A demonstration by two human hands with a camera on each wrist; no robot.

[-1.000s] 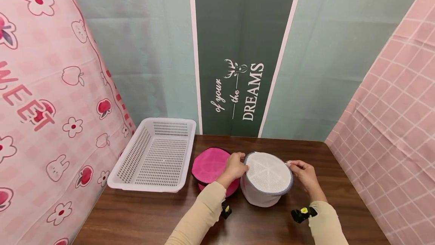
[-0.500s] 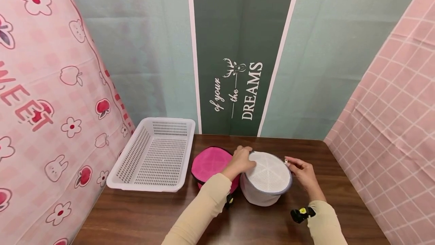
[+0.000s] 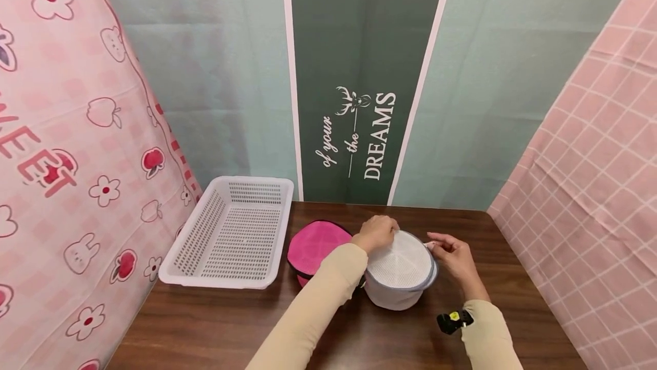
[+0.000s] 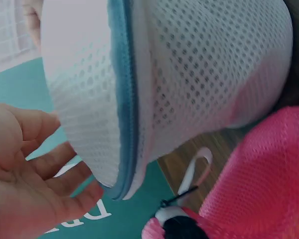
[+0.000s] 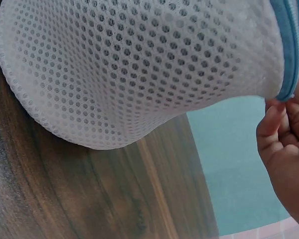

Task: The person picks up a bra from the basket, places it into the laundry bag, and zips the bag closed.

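Observation:
A round white mesh laundry bag (image 3: pixel 397 264) with a blue zipper (image 4: pixel 125 99) round its top stands on the table. My left hand (image 3: pixel 377 233) reaches over to the far left side of its lid. In the left wrist view the fingers (image 4: pixel 70 174) are loosely bent, thumb apart, with fingertips right at the lid's edge. At the right rim my right hand (image 3: pixel 454 253) pinches a small white zipper pull (image 3: pixel 429 244) between thumb and finger. A pink mesh bag (image 3: pixel 317 247) with black trim sits left of the white one, partly hidden by my left forearm.
A white perforated plastic basket (image 3: pixel 277 264) stands on the brown table (image 3: pixel 215 324) at the left. Patterned cloth hangs along the left, back and right. A looped tag (image 4: pixel 194 169) sticks out beside the pink bag.
My left hand has moved right along the far rim of the white bag. The lid has shifted, with two blue edges now showing apart at the right. My right hand keeps its pinch.

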